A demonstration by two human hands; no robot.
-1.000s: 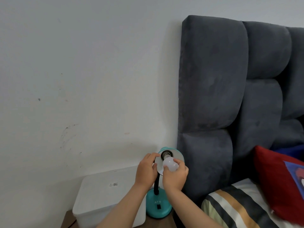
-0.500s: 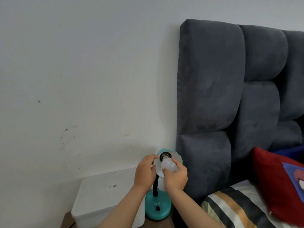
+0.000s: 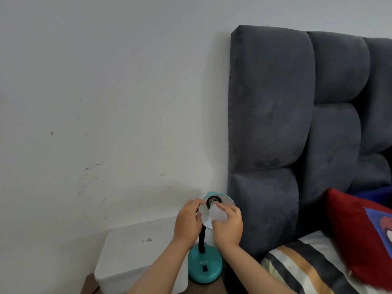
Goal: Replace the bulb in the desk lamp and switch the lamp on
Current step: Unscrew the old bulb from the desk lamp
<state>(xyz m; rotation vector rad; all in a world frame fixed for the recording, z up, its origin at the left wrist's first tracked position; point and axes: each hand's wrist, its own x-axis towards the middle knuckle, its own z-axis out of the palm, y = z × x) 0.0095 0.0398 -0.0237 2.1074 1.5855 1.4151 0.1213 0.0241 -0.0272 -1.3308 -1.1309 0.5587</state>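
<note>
Frosted white, the bulb sits in the curled fingers of the right hand, its neck pointing up into the dark socket at the centre of the lamp shade; whether the base is already in the thread cannot be told. The left hand grips the left rim of the shade, fingers hooked over its edge, so the two hands sit close together on either side of the bulb. The shade is teal outside and pale inside, tilted toward the camera on a black gooseneck that rises from a round teal base with a black switch. Just left of the base stands a white lidded box. To the right rises a dark grey padded headboard, with a striped cover and a red pillow near the right edge.
</note>
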